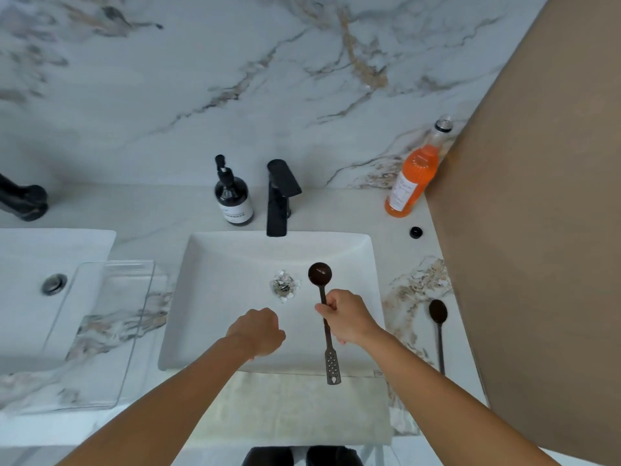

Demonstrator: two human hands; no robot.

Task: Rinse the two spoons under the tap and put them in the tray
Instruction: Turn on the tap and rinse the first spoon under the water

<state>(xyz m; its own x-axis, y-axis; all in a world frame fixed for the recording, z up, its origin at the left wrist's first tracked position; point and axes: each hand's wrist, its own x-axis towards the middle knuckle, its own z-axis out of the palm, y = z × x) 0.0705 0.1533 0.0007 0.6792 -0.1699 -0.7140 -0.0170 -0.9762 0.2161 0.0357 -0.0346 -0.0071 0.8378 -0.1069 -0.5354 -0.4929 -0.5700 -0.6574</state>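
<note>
A home bathroom: two white basins [275, 250] sit on a marble counter [413, 290] against a marble wall [201, 79], with a black tap [280, 196] and soap bottle [233, 196].

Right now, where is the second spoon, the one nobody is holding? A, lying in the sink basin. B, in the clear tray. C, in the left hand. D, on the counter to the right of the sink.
D: the second spoon lies on the marble counter right of the sink, while the right hand holds the other spoon over the basin.
</note>
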